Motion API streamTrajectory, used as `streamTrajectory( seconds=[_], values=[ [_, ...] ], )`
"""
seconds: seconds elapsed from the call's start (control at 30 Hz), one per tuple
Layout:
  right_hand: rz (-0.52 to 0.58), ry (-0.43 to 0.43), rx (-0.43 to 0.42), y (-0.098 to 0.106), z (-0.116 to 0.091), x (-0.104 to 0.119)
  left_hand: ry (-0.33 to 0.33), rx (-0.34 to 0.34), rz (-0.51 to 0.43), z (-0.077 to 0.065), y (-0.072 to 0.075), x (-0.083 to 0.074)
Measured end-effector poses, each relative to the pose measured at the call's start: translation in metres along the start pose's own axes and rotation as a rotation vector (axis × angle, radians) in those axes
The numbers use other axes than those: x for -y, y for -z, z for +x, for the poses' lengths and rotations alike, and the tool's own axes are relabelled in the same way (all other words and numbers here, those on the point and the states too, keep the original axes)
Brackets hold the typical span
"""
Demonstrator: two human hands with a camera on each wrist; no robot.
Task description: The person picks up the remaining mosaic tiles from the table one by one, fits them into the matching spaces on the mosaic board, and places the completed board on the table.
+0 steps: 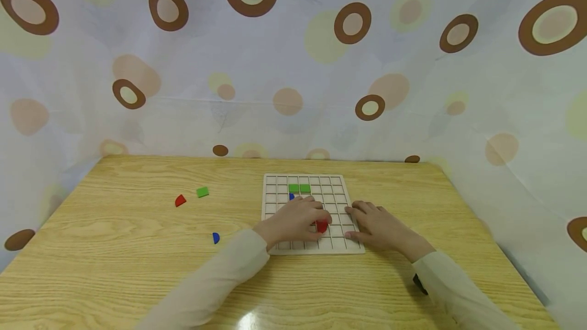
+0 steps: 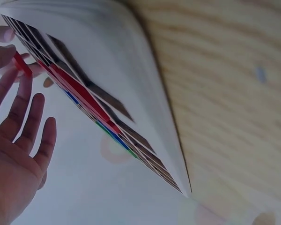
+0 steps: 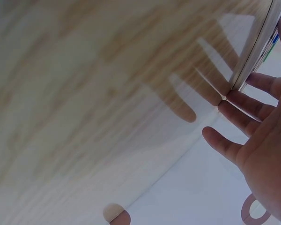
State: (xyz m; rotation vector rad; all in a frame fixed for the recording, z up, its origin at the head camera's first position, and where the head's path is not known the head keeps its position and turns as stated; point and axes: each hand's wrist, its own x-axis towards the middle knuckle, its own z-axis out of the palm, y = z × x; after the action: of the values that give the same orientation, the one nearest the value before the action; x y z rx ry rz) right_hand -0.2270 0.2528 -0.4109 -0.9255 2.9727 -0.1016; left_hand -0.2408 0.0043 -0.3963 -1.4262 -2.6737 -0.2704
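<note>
A pale square grid board (image 1: pixel 339 243) lies on the wooden table. Over its lower middle is my left hand (image 1: pixel 295 220), pinching a small red piece (image 2: pixel 22 65) between thumb and finger. The held piece's full outline is partly covered. On the board, flat red pieces (image 2: pixel 82 91) show in the left wrist view, beyond the board's near rim. Two green squares (image 1: pixel 299 188) sit side by side in the upper cells, with a blue piece (image 1: pixel 291 196) just below, partly behind the hand. My right hand (image 1: pixel 382 225) rests at the board's right edge, fingers extended, fingertips touching the rim.
Left of the board lie a loose red quarter-circle (image 1: pixel 181 200), a green square (image 1: pixel 203 192) and a blue half-circle (image 1: pixel 216 238). A dark object (image 1: pixel 419 285) shows beside the right sleeve. A patterned curtain (image 1: pixel 293 131) rises behind the table.
</note>
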Motion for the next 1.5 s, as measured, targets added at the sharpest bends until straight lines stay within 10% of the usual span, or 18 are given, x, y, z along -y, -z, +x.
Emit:
streamTrajectory(
  seconds=[1.5],
  values=[
    [-0.021, 0.030, -0.033, -0.0027, 0.0010, -0.0017, 0.085, 0.087, 0.048, 0.0084, -0.0027, -0.0075]
  ],
)
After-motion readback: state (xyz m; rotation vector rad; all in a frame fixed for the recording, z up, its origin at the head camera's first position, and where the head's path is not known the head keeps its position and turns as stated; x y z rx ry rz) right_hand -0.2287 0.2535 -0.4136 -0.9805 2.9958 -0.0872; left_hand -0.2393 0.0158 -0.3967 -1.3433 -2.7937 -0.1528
